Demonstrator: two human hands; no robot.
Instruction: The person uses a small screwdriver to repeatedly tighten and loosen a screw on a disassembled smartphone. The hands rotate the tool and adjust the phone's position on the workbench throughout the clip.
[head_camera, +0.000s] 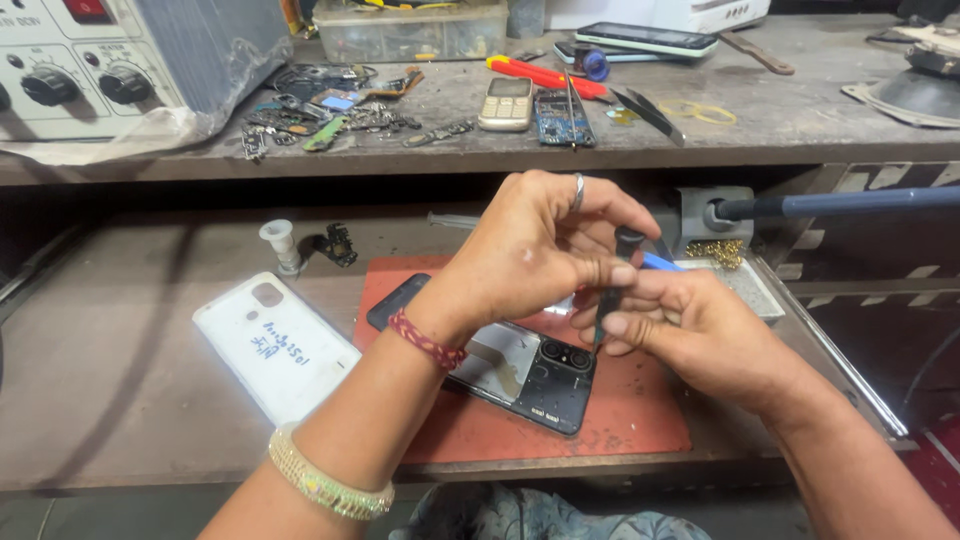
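Note:
An opened dark smartphone (540, 385) lies back-up on a red work mat (640, 410), its camera module and inner plate showing. My right hand (690, 330) pinches the shaft of a small black screwdriver (612, 290) that points down at the phone's camera end. My left hand (540, 245), with a ring and a red thread bracelet, reaches over and holds the screwdriver's top cap between its fingertips. A blue tool (660, 263) peeks out behind my right hand's fingers.
A white phone back cover (275, 345) lies left of the mat. Small white bottle (280, 243) and a black part (338, 243) stand behind it. A soldering iron holder (715, 215) is at the right. The upper shelf holds a power supply (110, 60), phones, boards and tools.

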